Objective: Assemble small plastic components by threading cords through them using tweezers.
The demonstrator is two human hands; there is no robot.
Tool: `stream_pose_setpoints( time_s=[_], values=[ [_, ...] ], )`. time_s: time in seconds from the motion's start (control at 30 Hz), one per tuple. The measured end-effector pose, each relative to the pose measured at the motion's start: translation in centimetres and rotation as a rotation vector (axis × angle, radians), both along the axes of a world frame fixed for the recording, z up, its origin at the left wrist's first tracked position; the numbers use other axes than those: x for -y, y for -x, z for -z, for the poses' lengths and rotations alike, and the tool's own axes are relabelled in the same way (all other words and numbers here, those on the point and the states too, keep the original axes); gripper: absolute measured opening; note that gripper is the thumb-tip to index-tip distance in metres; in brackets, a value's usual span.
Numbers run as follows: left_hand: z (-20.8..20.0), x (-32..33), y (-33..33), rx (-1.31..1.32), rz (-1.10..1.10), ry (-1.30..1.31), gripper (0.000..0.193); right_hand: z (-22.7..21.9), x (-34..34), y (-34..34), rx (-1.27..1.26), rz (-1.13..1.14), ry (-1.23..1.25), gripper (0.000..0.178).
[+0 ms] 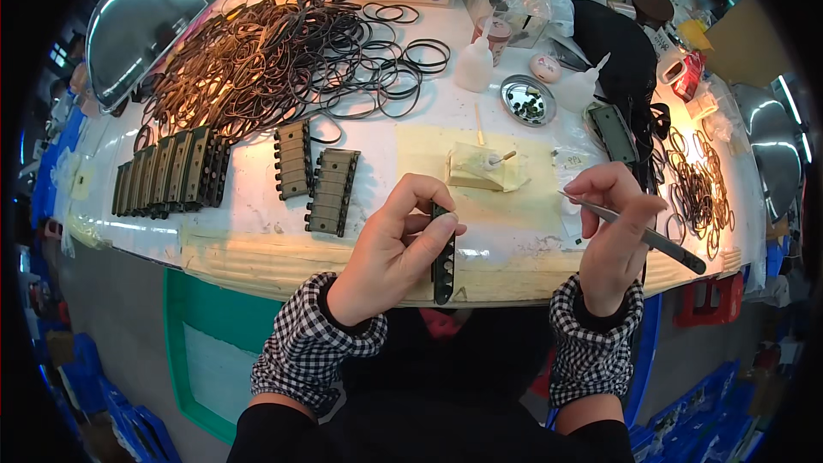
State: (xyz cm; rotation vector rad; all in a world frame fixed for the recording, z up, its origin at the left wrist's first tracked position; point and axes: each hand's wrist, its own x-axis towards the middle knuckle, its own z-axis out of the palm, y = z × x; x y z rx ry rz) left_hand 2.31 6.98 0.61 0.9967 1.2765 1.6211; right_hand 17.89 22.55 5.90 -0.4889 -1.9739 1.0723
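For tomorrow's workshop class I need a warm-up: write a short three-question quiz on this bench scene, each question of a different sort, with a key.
1. True or false: the left hand holds a dark strip-shaped part edge-up above the table.
2. Which tool does the right hand hold? A) scissors B) tweezers C) a brush
3. Fill in: the big heap of rubber rings lies to the person's far ____.

Key: 1 true; 2 B; 3 left.

Matt black plastic strip (443, 259) – shiny metal tweezers (639, 231), glossy dish (527, 100).
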Motion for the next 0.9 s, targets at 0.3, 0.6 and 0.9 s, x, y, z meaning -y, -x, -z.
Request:
stream_pose_setpoints(
  time_s=[0.3,0.6,0.9],
  values=[
    [0.4,-0.2,0.8,0.074,0.01,0.023,0.017,1.9,-1.4,3.0,0.135,0.1,-0.367,0.012],
    [0.7,-0.2,1.0,0.101,0.054,0.023,0.022,2.8,-1.9,4.1,0.151,0.045,-0.433,0.016],
    [0.1,-0.1,0.9,0.032,0.055,0.057,0.034,2.1,1.1,3.8,-0.089,-0.155,-0.003,0.009]
  ],
)
